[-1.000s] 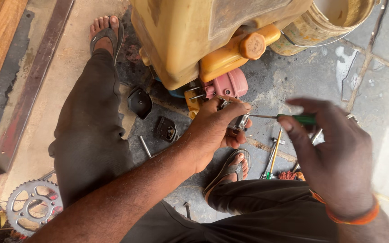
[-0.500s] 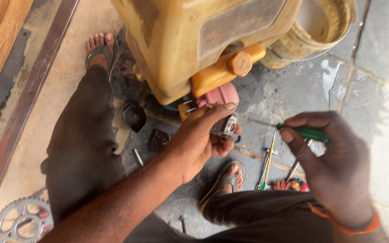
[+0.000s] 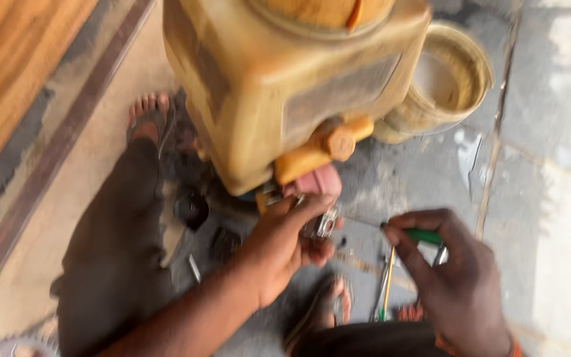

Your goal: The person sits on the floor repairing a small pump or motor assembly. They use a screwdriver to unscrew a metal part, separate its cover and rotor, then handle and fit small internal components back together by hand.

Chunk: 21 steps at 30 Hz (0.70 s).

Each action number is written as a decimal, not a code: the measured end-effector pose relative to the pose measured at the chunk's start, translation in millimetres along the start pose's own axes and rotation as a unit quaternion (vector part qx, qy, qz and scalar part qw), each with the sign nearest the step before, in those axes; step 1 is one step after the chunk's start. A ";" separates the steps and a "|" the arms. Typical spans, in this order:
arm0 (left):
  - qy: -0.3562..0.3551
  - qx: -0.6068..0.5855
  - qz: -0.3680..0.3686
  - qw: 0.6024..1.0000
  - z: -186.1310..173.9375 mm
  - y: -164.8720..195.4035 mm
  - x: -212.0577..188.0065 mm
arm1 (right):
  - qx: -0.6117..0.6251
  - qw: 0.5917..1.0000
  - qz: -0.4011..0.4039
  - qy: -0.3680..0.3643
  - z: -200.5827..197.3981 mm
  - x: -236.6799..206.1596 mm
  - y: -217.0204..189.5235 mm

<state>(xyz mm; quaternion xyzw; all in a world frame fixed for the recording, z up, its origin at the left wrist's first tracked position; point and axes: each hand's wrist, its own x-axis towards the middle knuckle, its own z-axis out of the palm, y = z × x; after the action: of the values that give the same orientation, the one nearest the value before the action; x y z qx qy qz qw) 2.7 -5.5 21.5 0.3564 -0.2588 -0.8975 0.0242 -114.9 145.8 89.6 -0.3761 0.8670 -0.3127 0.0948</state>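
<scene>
My left hand grips a small metal engine part just under the pink piece at the base of a big yellow tank machine. My right hand holds a green-handled screwdriver; its thin shaft points left toward the metal part. The frame is blurred, so the tip's contact is unclear.
A round yellow canister lies right of the tank. Loose black parts and a bolt sit on the floor by my left leg. More tools lie near my right foot. A sprocket shows at bottom left.
The view has tilted and moved in closer, so the tank fills more of the frame. Both hands stay on the metal part and screwdriver, now lower in view.
</scene>
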 end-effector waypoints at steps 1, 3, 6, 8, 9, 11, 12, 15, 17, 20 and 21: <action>-0.009 -0.004 0.008 1.000 -2.1 -2.7 0.3 | 0.020 1.000 -0.004 -0.011 -0.4 -4.0 2.0; -0.040 -0.012 0.034 0.999 -6.9 -9.9 2.7 | 0.054 0.998 -0.020 -0.019 -1.6 -8.2 9.7; -0.026 -0.001 0.009 1.000 -13.6 -19.2 7.8 | 0.045 0.998 -0.034 -0.020 2.4 -13.1 21.0; -0.040 -0.008 0.024 0.999 -16.6 -22.6 9.4 | 0.037 0.998 -0.038 -0.031 3.0 -15.2 25.3; -0.050 -0.010 0.032 0.998 -17.3 -23.4 9.7 | 0.031 0.998 -0.039 -0.034 3.1 -16.1 26.2; -0.048 -0.013 0.026 0.998 -17.4 -22.7 8.9 | 0.047 0.998 -0.025 -0.036 4.0 -16.5 26.1; -0.046 -0.016 0.023 0.999 -17.0 -22.0 8.2 | 0.054 0.998 -0.017 -0.040 4.2 -16.4 25.6; -0.048 -0.014 0.035 0.998 -16.5 -19.3 5.1 | 0.027 0.998 -0.049 -0.030 4.2 -17.7 23.9; -0.045 -0.013 0.035 0.998 -16.4 -18.2 4.7 | 0.031 0.998 -0.052 -0.030 5.3 -18.0 24.0; -0.039 -0.009 0.037 0.999 -16.6 -18.4 5.2 | 0.041 0.998 -0.040 -0.037 7.3 -18.0 24.5; -0.037 -0.006 0.039 0.999 -16.7 -18.7 5.3 | 0.045 0.998 -0.033 -0.040 7.9 -17.8 24.5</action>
<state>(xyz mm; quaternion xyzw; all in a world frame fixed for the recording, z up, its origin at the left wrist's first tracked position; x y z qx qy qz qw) 12.3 2.1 -1.1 0.3121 -0.2675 -0.9102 0.0512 -113.9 167.5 67.1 -0.4121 0.8349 -0.3388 0.1356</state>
